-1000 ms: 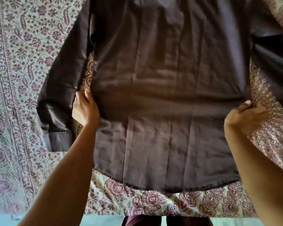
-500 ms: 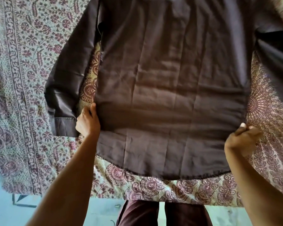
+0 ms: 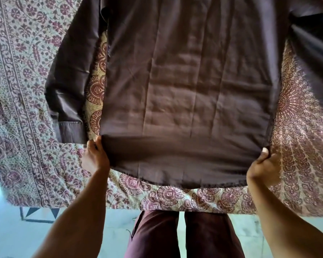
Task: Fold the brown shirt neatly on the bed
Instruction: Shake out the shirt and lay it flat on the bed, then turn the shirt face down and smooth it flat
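Observation:
The brown shirt lies spread over the bed, its hem toward me. My left hand grips the shirt's left side edge near the hem. My right hand pinches the right side edge at about the same height, thumb on top. A fold line runs across the cloth between both hands, and the strip below it hangs down to the hem. The left sleeve lies beside the body, cuff near my left hand. The right sleeve runs out of view at the right.
The bed carries a patterned maroon-and-cream cover, and its front edge runs just below the hem. My legs in dark trousers stand on a pale floor close to the bed.
Both hands have slid down the shirt's side edges toward the hem and toward me. The fold line across the cloth has moved lower with them.

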Available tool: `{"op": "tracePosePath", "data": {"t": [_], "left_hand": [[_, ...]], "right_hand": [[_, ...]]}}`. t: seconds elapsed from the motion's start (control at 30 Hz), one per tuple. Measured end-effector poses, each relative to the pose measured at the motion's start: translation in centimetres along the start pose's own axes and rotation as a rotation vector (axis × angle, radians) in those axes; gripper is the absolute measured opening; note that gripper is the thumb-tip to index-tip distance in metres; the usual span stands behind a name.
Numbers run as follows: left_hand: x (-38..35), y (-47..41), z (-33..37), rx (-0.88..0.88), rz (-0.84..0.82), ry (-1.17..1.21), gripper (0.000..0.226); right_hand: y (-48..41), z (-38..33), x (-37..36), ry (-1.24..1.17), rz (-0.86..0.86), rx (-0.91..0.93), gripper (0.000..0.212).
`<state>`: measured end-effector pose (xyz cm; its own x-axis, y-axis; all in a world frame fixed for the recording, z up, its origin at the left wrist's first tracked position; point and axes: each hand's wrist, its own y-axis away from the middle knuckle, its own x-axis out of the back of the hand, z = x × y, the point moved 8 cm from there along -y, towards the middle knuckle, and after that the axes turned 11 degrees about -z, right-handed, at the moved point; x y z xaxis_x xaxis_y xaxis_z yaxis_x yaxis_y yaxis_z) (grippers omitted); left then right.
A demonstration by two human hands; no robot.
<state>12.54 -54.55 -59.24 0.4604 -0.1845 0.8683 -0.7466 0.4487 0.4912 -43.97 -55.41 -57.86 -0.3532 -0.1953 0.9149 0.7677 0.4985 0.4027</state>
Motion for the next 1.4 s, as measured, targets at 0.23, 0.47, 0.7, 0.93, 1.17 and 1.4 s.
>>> {"op": "tracePosePath", "data": {"t": [0.23, 0.47, 0.7, 0.93, 1.17, 1.4], "left_hand": [[1.4, 1.4, 4.1, -0.088, 0.168, 0.015, 0.032], [-0.7, 2.8, 24.8, -0.875, 0.068, -0.075, 0.038], [-5.4, 1.5, 39.1, -1.132, -0.129, -0.392, 0.067], [-2.1, -8.3, 39.4, -1.077, 0.010, -0.432, 0.064], [5.2, -9.7, 44.4, -0.914, 0.319, -0.204, 0.035], [8.4, -15.0, 56.7, -0.709, 0.314, 0.027, 0.032]], "right_hand": [[0.1, -1.5, -0.1, 0.049, 0.120, -0.066, 0.050], [-1.4, -20.7, 0.7, -0.113, 0.168, 0.751, 0.043], [-3.3, -35.2, -2.5, 0.151, -0.094, 1.177, 0.062], [-10.2, -35.2, -1.7, 0.223, -0.010, 0.968, 0.070], [-13.2, -40.5, 7.0, -0.118, 0.314, 1.046, 0.031], [-20.9, -50.2, 10.3, -0.196, 0.207, 0.770, 0.037]]}}
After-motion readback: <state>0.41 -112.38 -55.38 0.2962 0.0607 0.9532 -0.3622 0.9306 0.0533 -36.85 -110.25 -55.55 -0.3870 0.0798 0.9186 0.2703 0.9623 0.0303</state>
